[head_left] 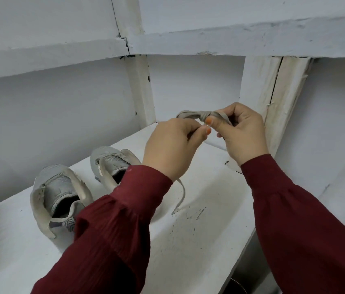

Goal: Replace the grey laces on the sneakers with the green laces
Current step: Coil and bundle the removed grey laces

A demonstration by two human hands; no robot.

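Two grey sneakers stand side by side on a white shelf (199,240), one at the near left (57,196) and one further back (112,160). Both show open tongues with no laces in the eyelets that I can see. Above the shelf, my left hand (171,145) and my right hand (243,132) pinch a bundled grey lace (197,115) with a knot in its middle. One loose end of the lace (180,198) hangs down below my left wrist to the shelf. No green laces are in view.
White shelf compartments surround the spot: an upright divider (141,92) behind the shoes, a cracked post (277,98) to the right, and a shelf board (188,41) overhead. The shelf's front edge runs along the lower right. Paint is chipped near the lace end.
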